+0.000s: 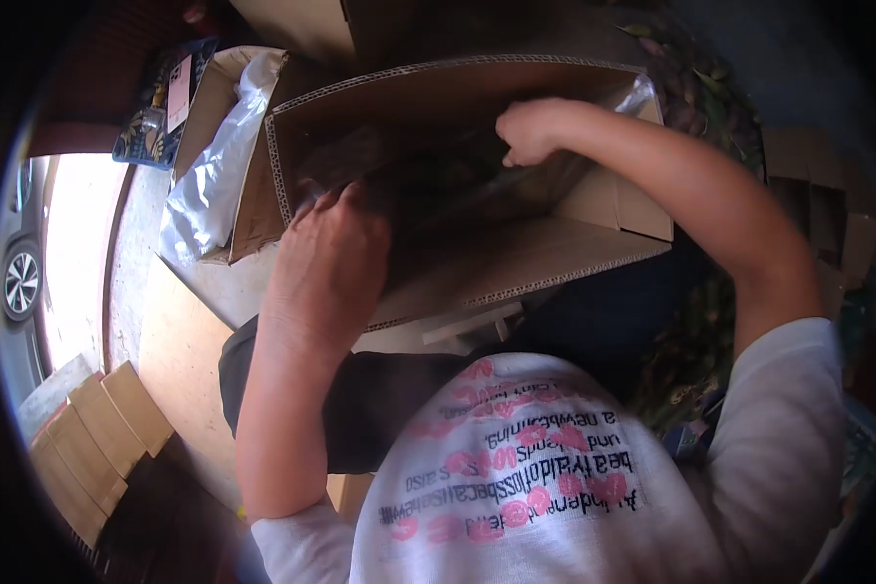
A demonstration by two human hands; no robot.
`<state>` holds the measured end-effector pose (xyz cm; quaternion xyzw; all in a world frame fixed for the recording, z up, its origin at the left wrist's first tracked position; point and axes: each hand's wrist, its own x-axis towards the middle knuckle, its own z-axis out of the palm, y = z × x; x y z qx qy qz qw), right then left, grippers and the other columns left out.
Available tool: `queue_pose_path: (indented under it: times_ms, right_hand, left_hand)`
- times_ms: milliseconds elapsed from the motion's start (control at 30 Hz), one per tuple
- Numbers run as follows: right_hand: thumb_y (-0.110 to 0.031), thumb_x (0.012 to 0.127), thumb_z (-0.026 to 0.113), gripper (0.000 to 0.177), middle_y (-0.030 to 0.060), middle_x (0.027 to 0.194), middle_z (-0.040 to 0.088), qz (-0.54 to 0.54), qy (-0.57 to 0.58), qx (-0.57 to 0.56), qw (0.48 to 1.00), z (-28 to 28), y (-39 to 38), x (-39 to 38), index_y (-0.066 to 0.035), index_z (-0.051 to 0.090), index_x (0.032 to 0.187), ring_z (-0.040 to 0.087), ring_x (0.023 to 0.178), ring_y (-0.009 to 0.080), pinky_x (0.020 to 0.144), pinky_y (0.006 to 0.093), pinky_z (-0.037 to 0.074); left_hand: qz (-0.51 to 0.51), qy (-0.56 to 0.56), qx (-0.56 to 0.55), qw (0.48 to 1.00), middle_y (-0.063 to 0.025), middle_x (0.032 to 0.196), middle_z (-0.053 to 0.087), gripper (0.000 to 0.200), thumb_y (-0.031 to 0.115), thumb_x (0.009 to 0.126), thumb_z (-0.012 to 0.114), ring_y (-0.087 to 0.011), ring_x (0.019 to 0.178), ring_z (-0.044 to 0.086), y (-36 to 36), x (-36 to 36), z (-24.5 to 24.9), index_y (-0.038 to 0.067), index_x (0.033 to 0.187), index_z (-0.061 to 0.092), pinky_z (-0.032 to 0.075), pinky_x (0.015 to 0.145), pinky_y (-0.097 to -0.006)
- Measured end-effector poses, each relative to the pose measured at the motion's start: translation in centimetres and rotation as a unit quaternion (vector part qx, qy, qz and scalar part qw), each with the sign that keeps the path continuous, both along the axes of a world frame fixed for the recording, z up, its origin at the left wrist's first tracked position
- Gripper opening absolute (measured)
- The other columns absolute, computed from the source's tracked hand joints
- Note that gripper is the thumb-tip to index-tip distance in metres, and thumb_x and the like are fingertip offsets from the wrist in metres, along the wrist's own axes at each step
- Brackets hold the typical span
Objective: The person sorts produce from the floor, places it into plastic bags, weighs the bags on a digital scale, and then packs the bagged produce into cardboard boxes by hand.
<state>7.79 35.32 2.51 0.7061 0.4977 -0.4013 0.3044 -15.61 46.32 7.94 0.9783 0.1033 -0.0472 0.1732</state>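
Observation:
An open cardboard box [555,243] stands in front of me, its inside dark. Clear plastic bag [346,156] material lines it, catching light at the left and near the right corner. Over the left end of the box, my left hand [336,238] is closed, its fingers curled into the plastic. My right hand [535,131] reaches across from the right, fingers pinched together above the box's inside; a thin edge of plastic runs below them. What lies at the bottom of the box is too dark to make out.
Left of the box stands another carton [248,200] with a plastic liner hanging out. Behind it is a patterned blue tray [151,131]. Produce lies heaped at the upper right [701,88]. Folded cardboard [97,438] sits at lower left, and a parked car [21,277] shows outside.

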Motion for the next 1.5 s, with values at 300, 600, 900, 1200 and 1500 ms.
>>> queue_pose_path:
  times_ms: [300, 600, 900, 1200, 1500]
  right_hand:
    - [-0.017, 0.091, 0.055, 0.036, 0.0135, 0.11, 0.058, -0.389, -0.183, 0.566, 0.703, 17.6, -22.0, -0.3, 0.002, 0.048, 0.121, 0.057, 0.1, 0.0188, 0.086, 0.0309, 0.046]
    - [-0.026, 0.083, 0.065, 0.034, 0.0142, 0.101, 0.066, -0.6, -0.244, 0.477, 0.594, -1.8, -54.2, -11.4, -0.005, 0.06, 0.109, 0.062, 0.094, 0.0215, 0.086, 0.0311, 0.044]
    - [-0.017, 0.079, 0.065, 0.037, 0.0179, 0.111, 0.059, -0.738, -0.196, 0.149, 0.628, -12.4, -60.1, -23.0, -0.006, 0.057, 0.114, 0.058, 0.102, 0.0342, 0.086, 0.0426, 0.046]
    - [-0.004, 0.072, 0.063, 0.061, 0.0054, 0.127, 0.044, -0.399, -0.279, 0.165, 0.858, -19.1, -58.5, -17.3, -0.012, 0.044, 0.129, 0.035, 0.124, 0.0227, 0.104, 0.0354, 0.029]
    - [-0.022, 0.054, 0.078, 0.077, 0.0046, 0.116, 0.053, -0.332, -0.164, 0.157, 0.916, -20.8, -59.5, -14.0, -0.008, 0.047, 0.123, 0.046, 0.114, 0.0238, 0.102, 0.0348, 0.031]
  left_hand:
    - [-0.103, 0.108, 0.024, 0.988, -0.0191, 0.093, 0.06, 0.016, 0.015, 0.081, 0.06, -0.0362, 0.085, 0.058, -0.4, 0.4, 1.7, 0.005, 0.093, 0.064, 0.047, 0.076, -0.0429]
    - [-0.123, 0.164, 0.073, 0.976, -0.0203, 0.087, 0.063, 0.022, 0.013, 0.081, 0.059, -0.0349, 0.084, 0.06, 0.6, 2.3, 1.8, 0.0, 0.099, 0.062, 0.045, 0.077, -0.0411]
    - [-0.117, 0.159, 0.091, 0.976, -0.0201, 0.098, 0.064, 0.025, 0.005, 0.081, 0.058, -0.0322, 0.094, 0.062, -1.3, 3.0, 2.7, 0.0, 0.105, 0.06, 0.047, 0.083, -0.039]
    - [-0.076, 0.046, 0.092, 0.992, -0.0148, 0.114, 0.061, 0.025, 0.006, 0.082, 0.061, -0.03, 0.108, 0.057, -0.6, 2.4, 3.8, 0.003, 0.107, 0.061, 0.046, 0.09, -0.0413]
    - [-0.214, -0.235, 0.227, 0.921, -0.0077, 0.121, 0.058, 0.024, 0.009, 0.083, 0.064, -0.0193, 0.101, 0.06, -1.6, 3.4, 6.7, 0.007, 0.107, 0.065, 0.051, 0.084, -0.0327]
